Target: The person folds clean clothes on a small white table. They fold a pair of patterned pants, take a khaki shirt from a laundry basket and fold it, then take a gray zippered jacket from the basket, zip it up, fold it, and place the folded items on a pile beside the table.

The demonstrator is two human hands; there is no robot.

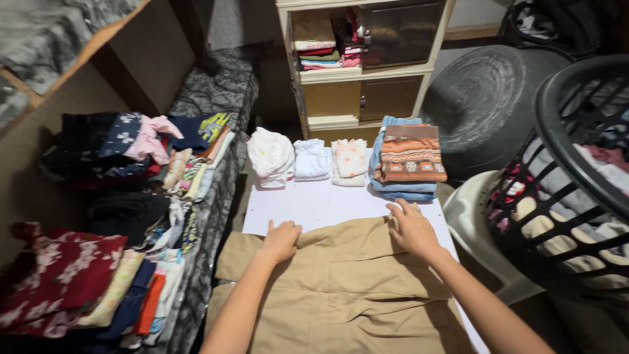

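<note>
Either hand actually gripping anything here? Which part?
Nothing is gripped. The left hand and right hand both rest on the top edge of the tan garment, spread on the white table.
</note>
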